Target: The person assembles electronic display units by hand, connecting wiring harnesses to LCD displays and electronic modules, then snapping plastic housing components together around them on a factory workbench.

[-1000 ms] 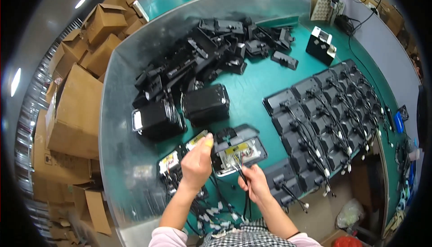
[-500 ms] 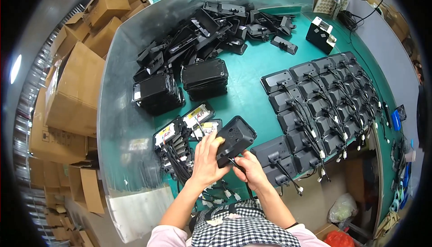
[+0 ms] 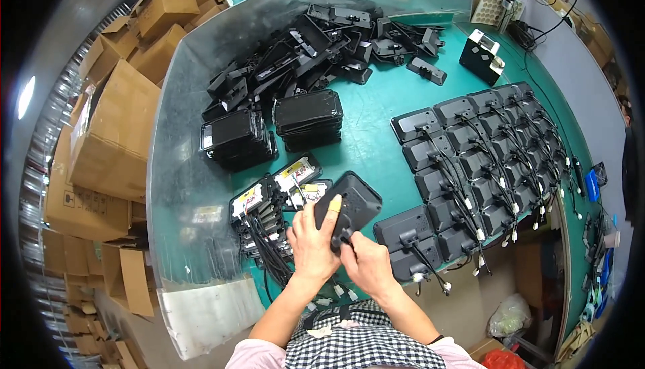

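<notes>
A black rectangular plastic housing [image 3: 357, 201] is held up over the near part of the table, tilted, its back face up. My left hand [image 3: 313, 247] grips its left side, with a yellow wrap on one finger lying across the back. My right hand [image 3: 371, 263] is closed at the lower end, thumb and fingers pinching at the bracket there; what exactly sits between them is hidden. Just left of the housing lie several units with silvery labelled plates [image 3: 295, 173] and a bundle of black cables [image 3: 267, 244] with white plugs.
Finished-looking black housings with cables [image 3: 480, 150] stand in rows at right. Two stacks of flat black panels [image 3: 308, 117] and a heap of loose black covers [image 3: 295, 50] fill the back left. A black-and-white box [image 3: 482, 58] stands far right. Cardboard boxes [image 3: 111, 137] lie beyond the left metal guard.
My left hand's fingers have shifted further across the housing's back. My right hand has moved slightly left and closed up against the lower end, and the dark cable below it no longer shows.
</notes>
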`<state>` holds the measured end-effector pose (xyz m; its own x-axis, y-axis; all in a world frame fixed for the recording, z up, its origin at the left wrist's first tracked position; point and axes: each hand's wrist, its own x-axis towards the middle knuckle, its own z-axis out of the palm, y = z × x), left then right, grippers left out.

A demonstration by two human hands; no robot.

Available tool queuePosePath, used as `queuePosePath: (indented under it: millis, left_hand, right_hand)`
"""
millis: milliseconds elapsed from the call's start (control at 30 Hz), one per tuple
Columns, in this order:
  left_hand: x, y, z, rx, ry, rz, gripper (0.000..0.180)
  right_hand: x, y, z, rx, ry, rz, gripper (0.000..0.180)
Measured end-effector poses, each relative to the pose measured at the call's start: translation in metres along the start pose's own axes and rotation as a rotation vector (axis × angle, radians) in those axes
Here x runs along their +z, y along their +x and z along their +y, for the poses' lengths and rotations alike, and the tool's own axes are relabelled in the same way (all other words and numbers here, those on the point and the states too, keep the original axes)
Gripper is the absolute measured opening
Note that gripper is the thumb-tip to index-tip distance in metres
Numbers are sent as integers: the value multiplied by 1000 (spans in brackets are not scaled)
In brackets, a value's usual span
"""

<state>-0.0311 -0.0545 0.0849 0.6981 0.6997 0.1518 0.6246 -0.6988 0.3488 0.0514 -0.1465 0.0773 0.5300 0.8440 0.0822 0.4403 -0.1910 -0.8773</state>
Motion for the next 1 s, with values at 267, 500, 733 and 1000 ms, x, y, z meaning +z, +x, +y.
queuePosePath:
  millis: [267, 500, 733, 1000]
  left_hand:
    - [-46, -6, 2, 96, -59, 53, 78]
    - [-66, -17, 9, 116, -129, 45, 78]
    - [-73, -19, 13, 96, -5, 55, 80]
    - [-68, -21, 19, 128, 111, 31, 72]
  right_hand:
    - [-46, 2, -3, -99, 98, 302, 36]
    - [-66, 13, 6, -327, 32, 68, 75]
    - [-53, 1, 2, -292, 208, 96, 58]
    - [-36, -4, 1, 77, 899, 140, 50]
